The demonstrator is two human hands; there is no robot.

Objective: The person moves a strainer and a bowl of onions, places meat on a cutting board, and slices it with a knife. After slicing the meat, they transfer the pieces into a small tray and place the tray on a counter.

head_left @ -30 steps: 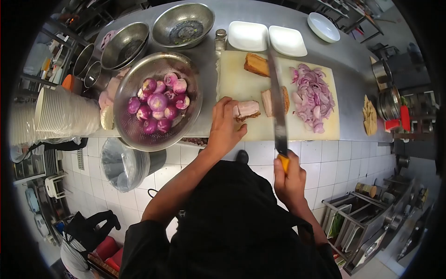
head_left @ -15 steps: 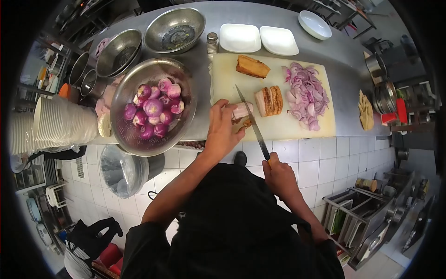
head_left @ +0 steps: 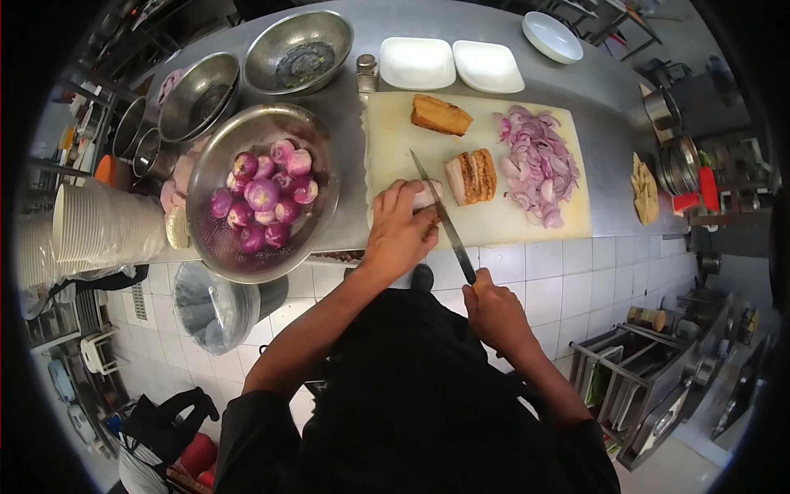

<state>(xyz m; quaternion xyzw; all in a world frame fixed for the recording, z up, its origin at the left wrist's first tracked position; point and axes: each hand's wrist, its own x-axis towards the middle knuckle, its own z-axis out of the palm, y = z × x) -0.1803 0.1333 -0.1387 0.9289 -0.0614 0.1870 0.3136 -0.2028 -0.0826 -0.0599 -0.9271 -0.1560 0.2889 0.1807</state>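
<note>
My left hand (head_left: 401,235) is closed on a small pale piece of pork belly (head_left: 425,197), pinning it to the white cutting board (head_left: 510,236). In my right hand (head_left: 498,314) is a knife (head_left: 453,238), gripped by its handle. Its long blade points away from me and lies along the right side of that piece, close to my left fingertips. Just right of the blade sits a cut block of pork belly (head_left: 471,177) with browned skin. Farther back is a golden-brown slab of pork belly (head_left: 441,114). My left fingers partly hide the piece they hold.
Sliced red onion (head_left: 539,165) is heaped on the board's right side. At left, a steel colander (head_left: 325,206) holds several peeled red onions. Behind stand a metal bowl (head_left: 337,49), a shaker (head_left: 367,74) and two white dishes (head_left: 417,63). A lined bin (head_left: 206,305) stands below.
The view has shifted slightly, moving the board a little left in the picture. My left fingers have drawn in around the pork piece, and a small brown bit near my thumb is now covered.
</note>
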